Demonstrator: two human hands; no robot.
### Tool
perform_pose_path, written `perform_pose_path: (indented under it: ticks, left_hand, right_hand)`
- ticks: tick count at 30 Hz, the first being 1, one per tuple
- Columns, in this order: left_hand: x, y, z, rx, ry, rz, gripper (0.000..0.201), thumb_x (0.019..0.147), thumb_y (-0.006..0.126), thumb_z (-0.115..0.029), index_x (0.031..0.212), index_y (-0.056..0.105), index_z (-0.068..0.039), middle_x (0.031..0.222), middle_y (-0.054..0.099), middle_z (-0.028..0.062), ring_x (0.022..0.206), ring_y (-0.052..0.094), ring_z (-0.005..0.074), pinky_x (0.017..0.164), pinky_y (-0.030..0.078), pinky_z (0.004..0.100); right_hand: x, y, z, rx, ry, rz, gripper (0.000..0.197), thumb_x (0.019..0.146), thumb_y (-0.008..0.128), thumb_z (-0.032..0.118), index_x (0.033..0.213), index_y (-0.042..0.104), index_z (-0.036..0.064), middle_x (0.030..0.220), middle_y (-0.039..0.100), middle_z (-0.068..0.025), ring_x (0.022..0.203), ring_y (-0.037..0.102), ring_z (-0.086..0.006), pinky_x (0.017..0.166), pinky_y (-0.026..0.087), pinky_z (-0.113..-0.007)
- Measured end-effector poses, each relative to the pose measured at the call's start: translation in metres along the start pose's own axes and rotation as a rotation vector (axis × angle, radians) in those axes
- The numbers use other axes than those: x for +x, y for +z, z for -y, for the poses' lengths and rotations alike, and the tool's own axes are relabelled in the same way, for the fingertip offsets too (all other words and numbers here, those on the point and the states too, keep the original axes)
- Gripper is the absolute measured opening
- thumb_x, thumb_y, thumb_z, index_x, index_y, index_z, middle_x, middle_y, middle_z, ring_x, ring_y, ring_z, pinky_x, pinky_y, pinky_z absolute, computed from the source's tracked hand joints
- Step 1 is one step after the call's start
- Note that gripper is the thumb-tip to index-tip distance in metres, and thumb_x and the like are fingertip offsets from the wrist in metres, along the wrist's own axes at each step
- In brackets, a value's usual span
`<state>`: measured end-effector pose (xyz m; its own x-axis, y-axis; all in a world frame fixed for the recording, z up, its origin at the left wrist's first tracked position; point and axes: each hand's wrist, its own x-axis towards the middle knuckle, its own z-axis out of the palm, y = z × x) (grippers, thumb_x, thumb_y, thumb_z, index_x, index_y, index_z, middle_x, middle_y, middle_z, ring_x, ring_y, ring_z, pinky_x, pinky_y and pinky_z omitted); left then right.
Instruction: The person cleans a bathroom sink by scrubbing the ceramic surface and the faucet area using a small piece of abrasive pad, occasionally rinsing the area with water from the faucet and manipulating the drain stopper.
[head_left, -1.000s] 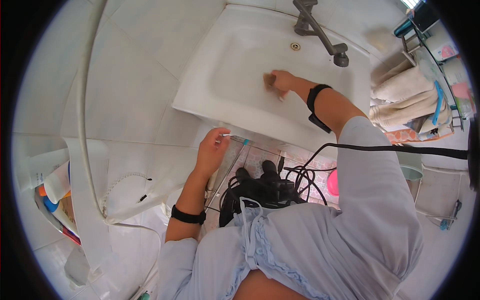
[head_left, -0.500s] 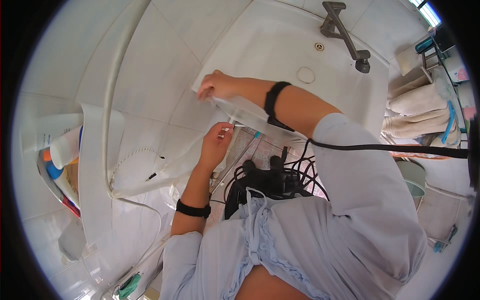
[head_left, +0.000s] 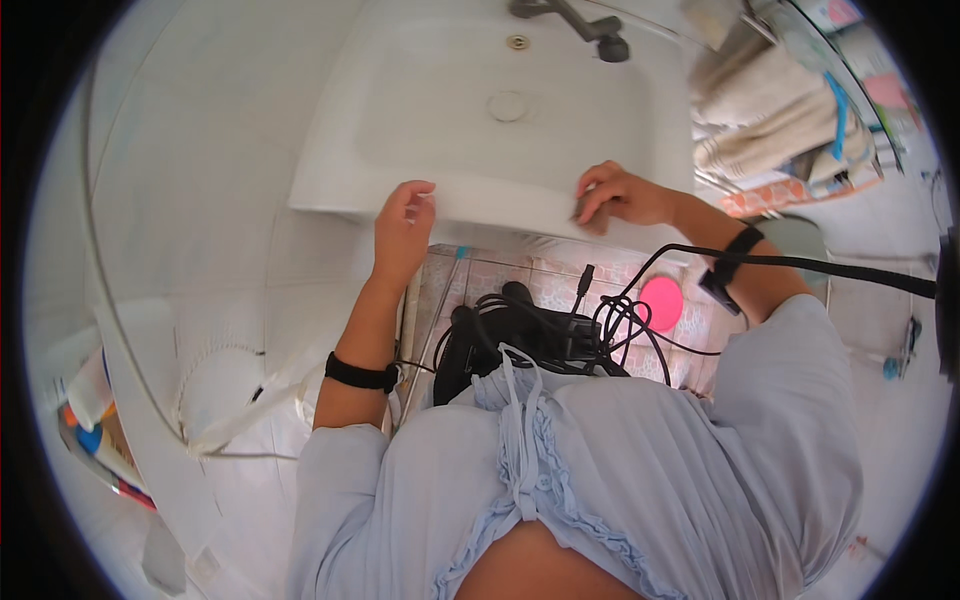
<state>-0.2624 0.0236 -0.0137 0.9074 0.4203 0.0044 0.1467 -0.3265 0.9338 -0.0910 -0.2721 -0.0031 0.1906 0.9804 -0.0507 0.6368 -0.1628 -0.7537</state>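
Looking down at a white sink (head_left: 430, 120), a person works with two bare hands. The right hand (head_left: 625, 197) curls closely over a small brown pad (head_left: 592, 216), gripping it at the sink's front rim, right of the middle. The pad lies beneath the fingers, to the left of the palm and slightly toward the wearer; it is blurred, so its long axis cannot be told. The right hand is the nearer one, already on it. The left hand (head_left: 404, 228) is well apart, at the left part of the same rim, fingers loosely bent; whether it holds anything cannot be told.

Half a second ago the right hand was across at the sink's left front corner, beyond the left hand; now the two are spread apart along the rim. The camera has shifted too: the dark tap (head_left: 580, 28) sits higher, and the pink round object (head_left: 660, 304) below shows again.
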Motion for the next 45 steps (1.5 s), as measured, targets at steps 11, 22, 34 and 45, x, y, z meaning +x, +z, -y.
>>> perform_pose_path:
  ticks: [11,22,34,45]
  left_hand:
    - [0.047,0.059,-0.008,0.685,0.4,0.226,0.021,0.083,0.049,-0.024,0.087,0.059,-0.005,0.083,0.06,0.0114,0.083,0.053,0.0301,0.078,0.039,0.0413]
    - [0.035,0.054,-0.003,0.614,0.447,0.08,0.011,0.078,0.055,-0.015,0.075,0.059,-0.004,0.075,0.06,0.0101,0.075,0.054,0.0298,0.072,0.04,0.039]
    - [0.038,0.056,-0.007,0.595,0.504,0.02,0.011,0.077,0.056,-0.014,0.073,0.058,-0.004,0.073,0.059,0.0098,0.071,0.054,0.0294,0.069,0.041,0.039]
    - [0.035,0.052,-0.003,0.588,0.545,0.013,0.012,0.078,0.055,-0.015,0.073,0.059,-0.005,0.074,0.06,0.0068,0.073,0.055,0.0253,0.072,0.041,0.0364]
  right_hand:
    - [0.031,-0.074,-0.114,-0.63,-0.082,-0.38,0.029,0.066,0.055,0.0,0.093,0.058,0.0109,0.089,0.059,-0.0048,0.09,0.051,-0.024,0.077,0.04,-0.037]
    - [0.129,-0.037,-0.119,-0.6,0.281,0.32,0.019,0.075,0.057,0.021,0.092,0.061,0.013,0.09,0.06,-0.0108,0.078,0.057,-0.0327,0.067,0.046,-0.042]
    - [0.016,-0.128,-0.098,-0.784,0.572,-0.151,0.028,0.071,0.051,0.01,0.095,0.063,0.0156,0.107,0.047,-0.0019,0.098,0.045,-0.025,0.086,0.043,-0.034]
    - [0.012,0.012,0.012,-0.55,0.811,-0.022,0.023,0.075,0.046,0.017,0.082,0.064,0.0046,0.089,0.056,-0.0174,0.083,0.057,-0.0307,0.077,0.046,-0.04]
